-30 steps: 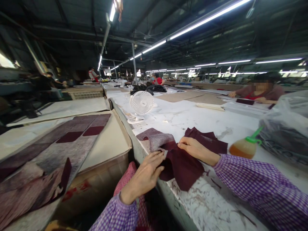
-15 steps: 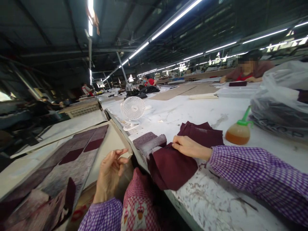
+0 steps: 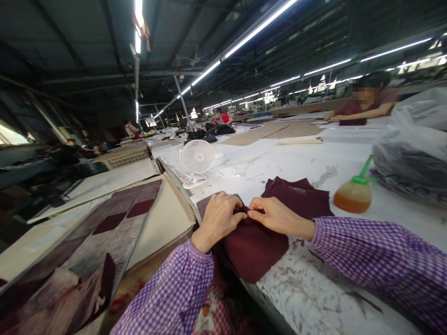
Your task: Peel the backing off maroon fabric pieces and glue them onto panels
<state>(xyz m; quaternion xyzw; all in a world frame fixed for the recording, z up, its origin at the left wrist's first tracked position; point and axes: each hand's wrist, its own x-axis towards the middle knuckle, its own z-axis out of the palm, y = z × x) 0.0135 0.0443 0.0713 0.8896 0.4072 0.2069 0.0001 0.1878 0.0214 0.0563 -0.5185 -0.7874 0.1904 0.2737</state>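
Note:
A stack of dark maroon fabric pieces [image 3: 258, 246] lies at the near edge of a white, stained worktable [image 3: 314, 288] and hangs partly over it. My left hand [image 3: 218, 218] is curled over the left side of the pile, fingers pressed into the cloth. My right hand [image 3: 275, 215] pinches the top piece just beside it, fingertips almost touching the left hand. More maroon pieces [image 3: 296, 195] lie behind my right hand. Both arms wear purple checked sleeves.
An amber squeeze bottle with a green spout [image 3: 354, 193] stands to the right, beside a plastic bag of dark goods [image 3: 412, 153]. A small white fan [image 3: 197, 158] sits behind the pile. Left is a box with fabric strips [image 3: 104, 223]. A person [image 3: 363, 100] works across the table.
My left hand was raised off the table to the left half a second ago; it has come back down onto the fabric pile next to my right hand. The grey piece is now covered.

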